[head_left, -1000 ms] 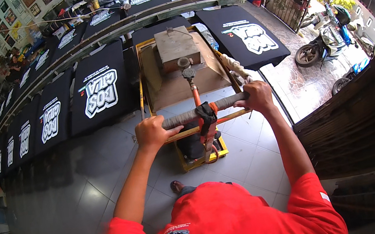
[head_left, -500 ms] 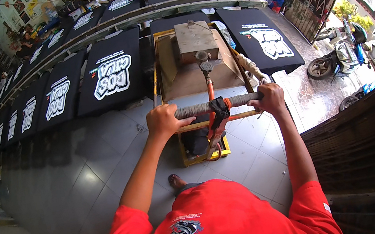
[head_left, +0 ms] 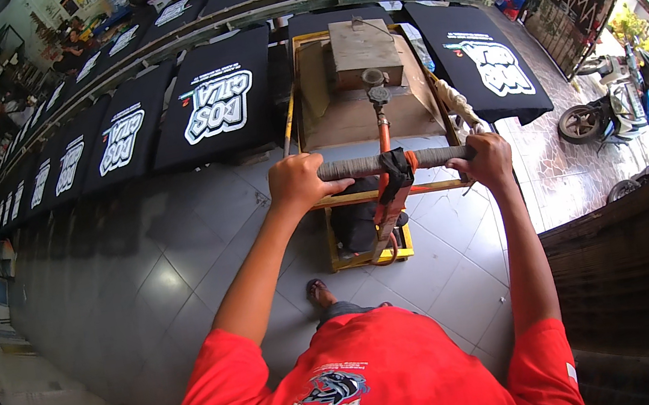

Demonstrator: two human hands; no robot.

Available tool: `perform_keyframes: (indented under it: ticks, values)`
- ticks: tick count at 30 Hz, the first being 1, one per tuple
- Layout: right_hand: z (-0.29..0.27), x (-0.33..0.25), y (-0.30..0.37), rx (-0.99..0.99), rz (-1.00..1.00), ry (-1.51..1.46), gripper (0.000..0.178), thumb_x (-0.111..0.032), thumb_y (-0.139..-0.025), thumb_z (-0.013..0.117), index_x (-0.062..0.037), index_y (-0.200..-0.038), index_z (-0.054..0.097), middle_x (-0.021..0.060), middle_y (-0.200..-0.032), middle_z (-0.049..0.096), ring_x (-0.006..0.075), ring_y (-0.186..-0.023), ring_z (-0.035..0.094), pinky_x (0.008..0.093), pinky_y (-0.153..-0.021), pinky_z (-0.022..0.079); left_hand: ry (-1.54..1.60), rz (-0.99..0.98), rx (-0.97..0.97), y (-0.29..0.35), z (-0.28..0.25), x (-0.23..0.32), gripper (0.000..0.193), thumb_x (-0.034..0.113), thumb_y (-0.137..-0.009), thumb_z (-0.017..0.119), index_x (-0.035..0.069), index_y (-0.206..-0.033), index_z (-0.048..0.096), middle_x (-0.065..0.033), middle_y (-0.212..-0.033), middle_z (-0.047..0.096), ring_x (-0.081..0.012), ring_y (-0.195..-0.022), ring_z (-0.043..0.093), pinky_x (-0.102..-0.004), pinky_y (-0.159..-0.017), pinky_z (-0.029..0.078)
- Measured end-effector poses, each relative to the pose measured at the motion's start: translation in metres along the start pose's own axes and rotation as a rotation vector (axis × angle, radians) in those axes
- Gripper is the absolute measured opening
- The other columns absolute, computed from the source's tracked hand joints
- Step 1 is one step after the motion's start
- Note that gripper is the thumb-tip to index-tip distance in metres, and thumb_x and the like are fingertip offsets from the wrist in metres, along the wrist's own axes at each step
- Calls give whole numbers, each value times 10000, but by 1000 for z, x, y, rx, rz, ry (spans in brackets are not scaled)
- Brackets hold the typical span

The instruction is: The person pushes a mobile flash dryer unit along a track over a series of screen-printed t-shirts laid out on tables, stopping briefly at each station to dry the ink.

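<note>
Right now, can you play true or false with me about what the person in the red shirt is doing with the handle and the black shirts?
1. Both hands grip the grey wrapped horizontal bar. True: the left hand holds its left end and the right hand its right end.
2. The bar belongs to a blue plastic cart. False: it sits on a yellow metal frame holding a wooden board.
3. Black shirts with white prints lie in a row on the left. True.
4. The person wears a green shirt. False: the red shirt is plain to see.
5. A parked motorbike stands at the right. True.
</note>
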State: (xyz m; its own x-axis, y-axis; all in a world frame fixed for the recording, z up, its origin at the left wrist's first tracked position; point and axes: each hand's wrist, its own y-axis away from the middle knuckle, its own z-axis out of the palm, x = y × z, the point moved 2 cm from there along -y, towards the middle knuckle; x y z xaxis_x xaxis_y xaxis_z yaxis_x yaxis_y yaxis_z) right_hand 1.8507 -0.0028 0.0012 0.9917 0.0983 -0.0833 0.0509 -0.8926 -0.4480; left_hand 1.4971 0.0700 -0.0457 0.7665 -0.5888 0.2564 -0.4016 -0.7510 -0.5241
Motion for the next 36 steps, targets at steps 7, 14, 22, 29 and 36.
perform_keyframes:
  ticks: [7, 14, 22, 29, 36]
  values:
    - [-1, -1, 0, 8, -16, 12, 550, -534, -500, 882, -72, -630, 615, 51, -610, 615, 261, -600, 632, 401, -622, 503, -7, 0, 14, 1, -3, 2, 670, 722, -560, 771, 87, -574, 558, -92, -605, 612, -299, -595, 647, -418, -517, 495]
    - [6, 5, 2, -7, 0, -7, 558, -548, -498, 879, -71, -653, 636, 63, -627, 622, 268, -607, 633, 403, -615, 502, -8, -3, 20, 1, 1, 3, 674, 723, -563, 769, 84, -575, 555, -92, -594, 607, -301, -588, 644, -418, -519, 496]
    - [5, 3, 3, -4, -25, -7, 522, -534, -521, 880, -80, -678, 675, 59, -632, 634, 273, -618, 644, 406, -628, 508, 20, -5, 23, 3, 1, 3, 673, 703, -562, 785, 76, -573, 543, -102, -596, 605, -307, -585, 638, -422, -529, 496]
    - [6, 0, 3, -6, -19, 11, 552, -598, -519, 846, -96, -655, 660, 50, -597, 618, 254, -603, 646, 397, -624, 515, 27, 8, 39, 6, 5, 0, 672, 696, -559, 790, 74, -572, 535, -108, -600, 602, -310, -581, 629, -425, -530, 495]
    - [10, 1, 3, -22, -10, 56, 573, -617, -541, 843, -89, -649, 646, 50, -593, 582, 244, -604, 630, 381, -624, 509, 12, 15, 28, 4, 7, 0, 670, 698, -559, 789, 78, -568, 535, -106, -596, 604, -309, -581, 632, -422, -529, 501]
